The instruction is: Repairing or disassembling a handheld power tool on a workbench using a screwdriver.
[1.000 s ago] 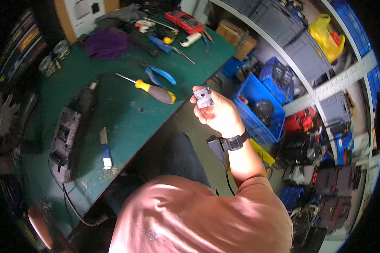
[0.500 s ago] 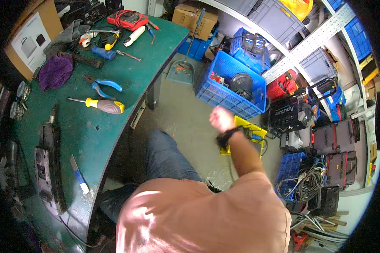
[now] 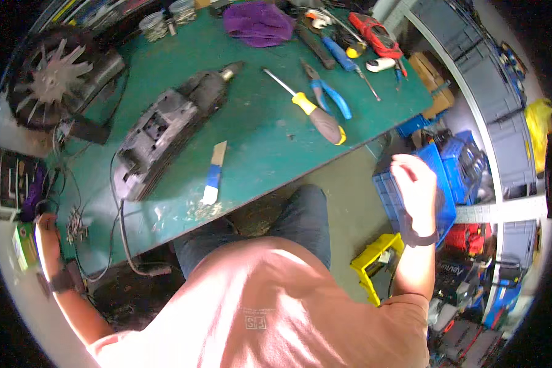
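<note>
My right hand [image 3: 416, 178] is raised past the workbench's right edge, in front of a blue crate. Its fingers are loosely bent, the thumb stands a little apart, and nothing shows in it. At the far left, my left hand [image 3: 48, 239] is by the bench's left edge, beside thin cables; its fingers are too dark and blurred to read. On the green workbench [image 3: 257, 147] lie a black power tool [image 3: 165, 132] with a cord, a putty knife [image 3: 215, 173] with a blue and white handle, a yellow-grey screwdriver [image 3: 313, 113] and blue-handled pliers [image 3: 326, 92].
A motor-like part with a finned wheel [image 3: 58, 76] stands at the bench's back left. Along the back lie a purple cloth [image 3: 259, 24], a blue-handled screwdriver [image 3: 340, 54] and a red meter [image 3: 374, 35]. Blue crates [image 3: 389, 199] and a yellow bin [image 3: 368, 260] stand on the floor, right.
My view has swung left, toward the bench. My left hand has come into view at the far left. The right forearm is now upright, with the hand before the blue crate.
</note>
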A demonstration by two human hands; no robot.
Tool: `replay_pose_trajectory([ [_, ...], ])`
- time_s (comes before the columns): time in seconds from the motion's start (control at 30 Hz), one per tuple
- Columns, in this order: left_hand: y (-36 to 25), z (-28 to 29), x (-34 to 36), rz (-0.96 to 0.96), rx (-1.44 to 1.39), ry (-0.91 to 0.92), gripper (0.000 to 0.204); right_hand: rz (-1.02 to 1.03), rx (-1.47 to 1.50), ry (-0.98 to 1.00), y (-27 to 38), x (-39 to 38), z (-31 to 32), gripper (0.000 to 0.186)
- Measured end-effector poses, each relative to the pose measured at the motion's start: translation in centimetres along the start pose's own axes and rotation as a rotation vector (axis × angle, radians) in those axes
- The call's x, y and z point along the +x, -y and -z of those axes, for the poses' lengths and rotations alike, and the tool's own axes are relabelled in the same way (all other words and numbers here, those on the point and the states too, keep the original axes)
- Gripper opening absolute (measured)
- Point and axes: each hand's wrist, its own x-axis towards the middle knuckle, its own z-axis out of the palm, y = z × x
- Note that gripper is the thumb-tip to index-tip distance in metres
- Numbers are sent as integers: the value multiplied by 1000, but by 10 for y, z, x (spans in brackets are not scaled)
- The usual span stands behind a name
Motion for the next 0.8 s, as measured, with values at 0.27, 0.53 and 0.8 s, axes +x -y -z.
replay_pose_trajectory([
  [0.27, -22, 22, -47, 225, -104, 71, 15, 611, -334, 334, 118, 66, -148, 11],
  [0.53, -93, 9, -46, 37, 122, 139, 14, 534, -511, 408, 91, 76, -150, 8],
  [0.8, -67, -1, -39, 65, 142, 148, 13, 508, -502, 460, 129, 78, -152, 10],
])
